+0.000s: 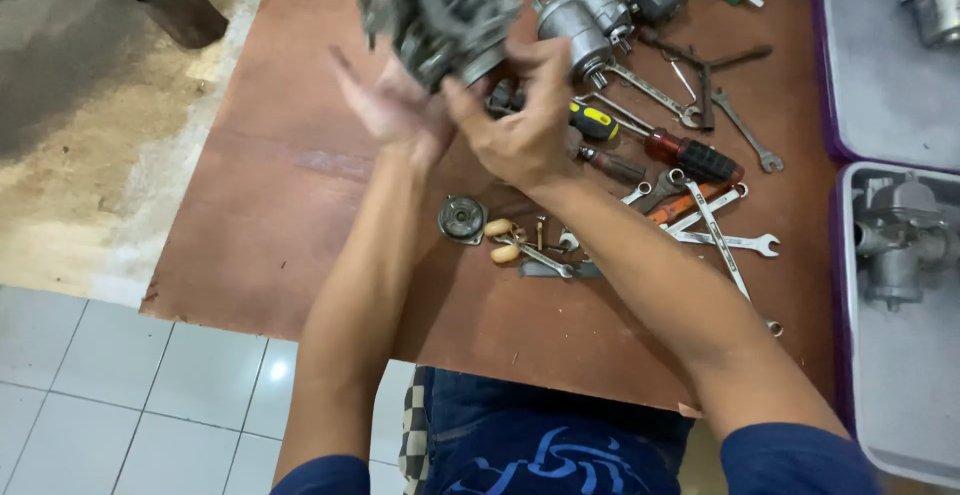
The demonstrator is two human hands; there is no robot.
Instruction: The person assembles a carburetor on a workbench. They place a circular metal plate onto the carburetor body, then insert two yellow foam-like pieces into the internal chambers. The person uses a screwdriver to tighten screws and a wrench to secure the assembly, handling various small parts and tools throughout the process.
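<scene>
Both hands, left hand [385, 105] and right hand [525, 125], fingers closed around a grey, lumpy cast-metal carburetor [440, 15], raised above the smooth brown board [270, 185], chrome wrenches [720, 225] scattered nearby.

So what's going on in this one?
A person holds a grey metal carburetor up in both hands above a brown board; the left hand cradles it from below and the right hand grips its side. On the board lie wrenches, screwdrivers, a round metal cover and more engine parts. Another carburetor sits in a tray at right.
</scene>
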